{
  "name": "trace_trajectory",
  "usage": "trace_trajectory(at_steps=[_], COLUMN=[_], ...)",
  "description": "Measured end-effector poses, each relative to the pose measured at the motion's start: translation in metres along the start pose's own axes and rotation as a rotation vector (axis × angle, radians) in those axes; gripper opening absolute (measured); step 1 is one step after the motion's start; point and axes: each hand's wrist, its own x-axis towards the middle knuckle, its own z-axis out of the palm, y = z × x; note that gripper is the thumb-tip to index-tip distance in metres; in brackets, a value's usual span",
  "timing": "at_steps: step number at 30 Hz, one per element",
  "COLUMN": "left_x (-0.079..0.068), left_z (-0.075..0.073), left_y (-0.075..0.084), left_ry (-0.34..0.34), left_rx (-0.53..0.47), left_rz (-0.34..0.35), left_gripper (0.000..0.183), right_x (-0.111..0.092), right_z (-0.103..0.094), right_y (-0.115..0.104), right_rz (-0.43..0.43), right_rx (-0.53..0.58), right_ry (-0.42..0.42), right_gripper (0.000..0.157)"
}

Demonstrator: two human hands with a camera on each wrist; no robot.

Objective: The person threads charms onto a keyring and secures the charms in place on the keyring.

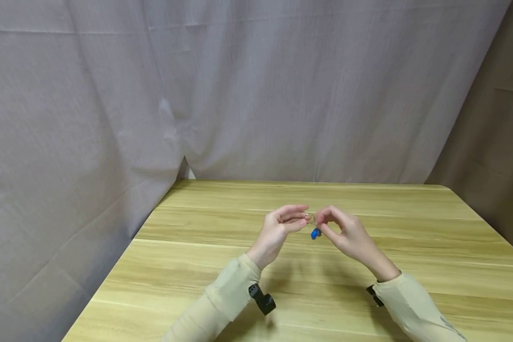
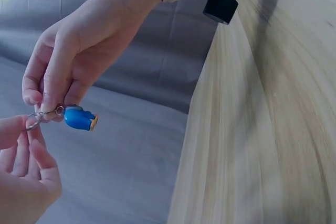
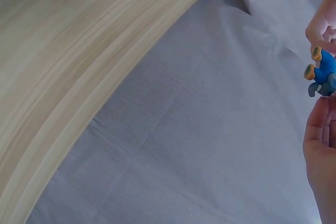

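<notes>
Between the two hands, above the table, is a keychain: a small blue figure (image 1: pixel 315 233) on a metal key ring (image 1: pixel 311 219). My left hand (image 1: pixel 278 232) pinches the ring between thumb and fingers. Thumb and fingertips of my right hand (image 1: pixel 346 232) pinch the short chain by the ring, as the left wrist view shows. The figure (image 2: pixel 80 118) dangles just below the right fingertips, its orange feet pointing away from the chain. In the right wrist view the figure (image 3: pixel 326 69) shows a grey part and is cut off by the frame edge.
A wooden table (image 1: pixel 188 270) with light, yellowish grain lies under both hands. Grey cloth (image 1: pixel 308 95) hangs behind it and along its sides. Each wrist wears a small black camera, such as the left one (image 1: pixel 262 300), over a cream sleeve (image 1: pixel 231 289).
</notes>
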Motion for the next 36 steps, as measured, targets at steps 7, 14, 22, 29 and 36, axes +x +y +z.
trace_trajectory(at_steps=[7, 14, 22, 29, 36], left_x=[-0.0020, -0.0041, -0.0055, -0.0062, -0.0065], left_z=[-0.0007, 0.0006, 0.0006, 0.0030, 0.0031], left_y=[0.0000, 0.0035, 0.0038, 0.0027, 0.0033], left_ry=[0.020, 0.043, 0.016, -0.002, 0.018], left_rx=[-0.017, -0.037, -0.064, -0.094, -0.079], left_rz=[-0.001, -0.013, -0.014, -0.025, 0.011], left_gripper=[0.035, 0.021, 0.016, 0.032, 0.023], right_x=[0.0002, 0.0007, 0.0001, -0.0009, -0.0001], right_z=[0.0005, -0.0005, -0.0023, -0.0028, -0.0047], right_y=[-0.0011, -0.0021, -0.0033, -0.0043, -0.0057], right_rz=[0.003, 0.005, -0.002, 0.007, -0.003], right_rx=[0.073, 0.057, 0.052, 0.056, 0.056], right_ry=[-0.020, -0.036, -0.039, -0.046, -0.042], right_gripper=[0.029, 0.029, 0.029, 0.030, 0.030])
